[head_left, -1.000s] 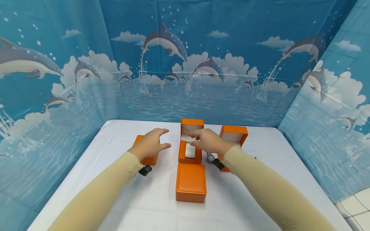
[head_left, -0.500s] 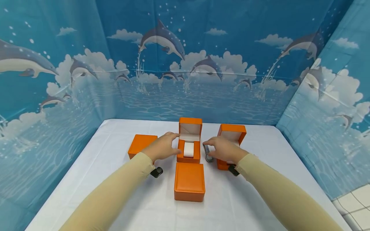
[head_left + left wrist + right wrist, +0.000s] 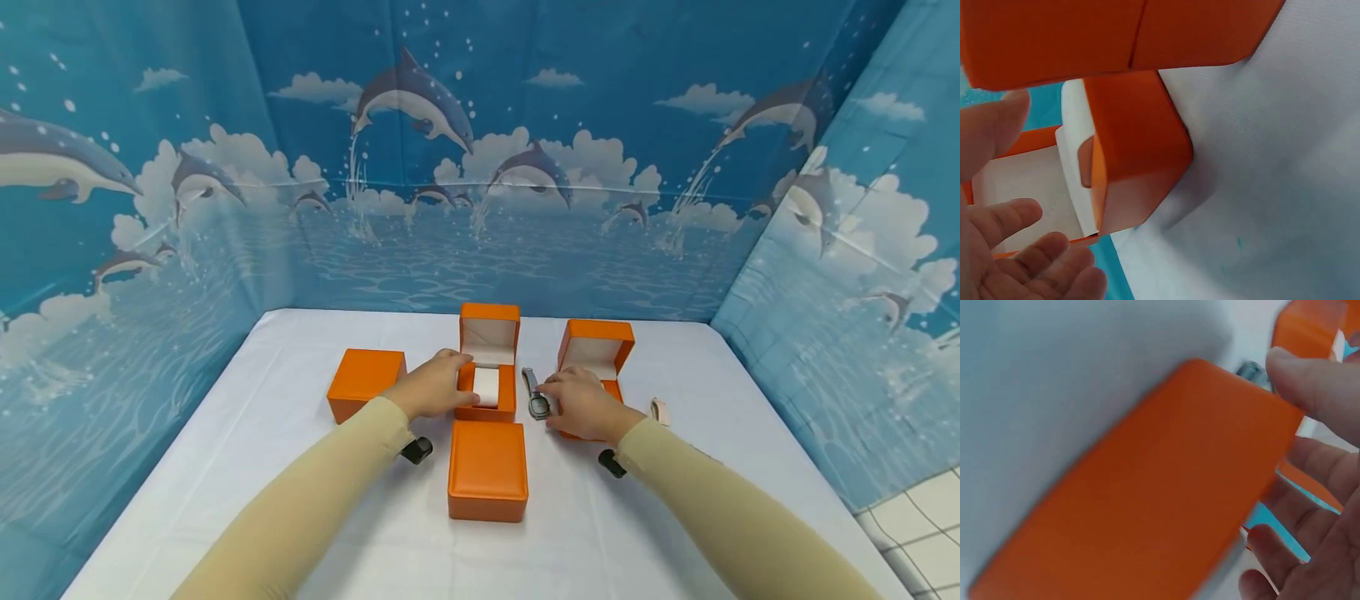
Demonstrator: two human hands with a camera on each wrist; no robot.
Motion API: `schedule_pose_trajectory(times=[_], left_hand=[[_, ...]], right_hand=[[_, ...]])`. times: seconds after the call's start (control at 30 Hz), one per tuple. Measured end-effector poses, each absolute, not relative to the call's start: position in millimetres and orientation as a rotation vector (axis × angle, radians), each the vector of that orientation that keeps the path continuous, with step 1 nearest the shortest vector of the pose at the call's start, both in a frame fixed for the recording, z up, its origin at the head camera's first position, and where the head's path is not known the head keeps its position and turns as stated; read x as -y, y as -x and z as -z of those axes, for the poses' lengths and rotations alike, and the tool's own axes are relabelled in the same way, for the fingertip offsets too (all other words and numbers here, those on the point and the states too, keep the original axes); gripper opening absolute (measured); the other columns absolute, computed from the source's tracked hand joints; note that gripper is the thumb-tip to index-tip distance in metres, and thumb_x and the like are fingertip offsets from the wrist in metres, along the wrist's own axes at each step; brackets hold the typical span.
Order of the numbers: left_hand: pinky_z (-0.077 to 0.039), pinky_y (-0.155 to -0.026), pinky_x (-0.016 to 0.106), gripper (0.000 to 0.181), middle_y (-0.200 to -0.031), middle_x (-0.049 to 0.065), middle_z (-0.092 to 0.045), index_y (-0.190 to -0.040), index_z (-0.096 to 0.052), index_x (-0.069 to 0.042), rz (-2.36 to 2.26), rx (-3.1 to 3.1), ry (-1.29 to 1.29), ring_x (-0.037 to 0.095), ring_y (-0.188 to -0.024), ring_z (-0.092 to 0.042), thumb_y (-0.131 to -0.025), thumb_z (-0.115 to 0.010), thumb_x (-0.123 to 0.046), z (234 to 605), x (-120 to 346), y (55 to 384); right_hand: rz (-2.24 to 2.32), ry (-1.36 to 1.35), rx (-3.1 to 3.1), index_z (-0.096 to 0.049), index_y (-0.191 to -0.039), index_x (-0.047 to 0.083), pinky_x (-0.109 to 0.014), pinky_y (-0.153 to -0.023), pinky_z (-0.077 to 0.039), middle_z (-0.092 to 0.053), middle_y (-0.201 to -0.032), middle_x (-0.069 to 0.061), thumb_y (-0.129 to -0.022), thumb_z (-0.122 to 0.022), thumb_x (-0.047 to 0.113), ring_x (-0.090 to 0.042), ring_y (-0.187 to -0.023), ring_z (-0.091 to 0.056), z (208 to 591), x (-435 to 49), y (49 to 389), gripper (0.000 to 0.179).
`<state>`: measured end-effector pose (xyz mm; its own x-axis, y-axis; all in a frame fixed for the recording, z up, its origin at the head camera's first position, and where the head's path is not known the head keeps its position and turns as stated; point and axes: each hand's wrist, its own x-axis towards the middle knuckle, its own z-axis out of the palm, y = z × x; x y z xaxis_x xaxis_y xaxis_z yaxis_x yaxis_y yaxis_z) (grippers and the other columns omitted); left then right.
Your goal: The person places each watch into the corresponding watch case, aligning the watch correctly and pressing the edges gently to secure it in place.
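In the head view, the middle orange watch box (image 3: 507,388) stands with its lid (image 3: 490,312) raised and a white cushion (image 3: 487,386) inside. My left hand (image 3: 429,388) is at this box's left side, thumb and fingers apart; whether they touch it I cannot tell. A grey wristwatch (image 3: 537,406) lies on the cloth between that box and a second open orange box (image 3: 597,330) on the right. Over the right box's front is my right hand (image 3: 588,407), fingertips beside the watch. Its fingers (image 3: 1285,547) look loosely bent in the right wrist view, holding nothing.
One closed orange box (image 3: 487,471) stands in front of the middle box, another closed box (image 3: 364,379) to the left. A pale watch strap (image 3: 659,411) lies right of the right box. The white-covered table (image 3: 360,533) ends at a blue dolphin curtain (image 3: 450,258).
My left hand has moved right to the middle box's side. My right hand has drawn back rightward from above the middle box and lowered beside the grey watch. The boxes stay in place.
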<state>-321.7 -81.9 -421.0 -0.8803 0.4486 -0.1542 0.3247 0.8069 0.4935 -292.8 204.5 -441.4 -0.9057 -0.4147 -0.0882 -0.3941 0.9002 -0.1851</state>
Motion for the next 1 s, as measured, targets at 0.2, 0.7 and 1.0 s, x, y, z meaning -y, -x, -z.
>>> schedule_pose_trajectory(times=[0.2, 0.7, 1.0], left_hand=[[-0.044, -0.121, 0.049, 0.079, -0.167, 0.016, -0.035, -0.163, -0.041, -0.013, -0.681, -2.724, -0.565, 0.03, -0.144, -0.053, -0.098, -0.075, -0.043, 427, 78, 324], [-0.042, -0.122, 0.052, 0.078, -0.169, 0.017, -0.032, -0.163, -0.041, -0.019, -0.689, -2.726, -0.516, 0.032, -0.145, -0.05, -0.098, -0.074, -0.045, 444, 72, 334], [-0.046, -0.118, 0.051, 0.075, -0.161, 0.02, -0.035, -0.162, -0.044, -0.022, -0.669, -2.736, -0.507, 0.031, -0.132, -0.057, -0.098, -0.075, -0.045, 445, 68, 332]], right_hand=[[0.216, 0.597, -2.983, -0.067, -0.142, 0.013, -0.065, -0.121, -0.031, -0.065, -0.143, -0.012, -0.091, -0.085, 0.033, -0.041, -0.14, -0.046, 449, -203, 288, 0.058], [0.167, 0.504, -3.071, -0.069, -0.141, 0.019, -0.071, -0.12, -0.012, -0.075, -0.132, -0.002, -0.089, -0.086, 0.035, -0.039, -0.14, -0.045, 462, -199, 284, 0.056], [0.17, 0.463, -3.104, -0.07, -0.14, 0.023, -0.073, -0.121, -0.008, -0.077, -0.127, -0.002, -0.088, -0.087, 0.035, -0.039, -0.14, -0.046, 464, -197, 283, 0.056]])
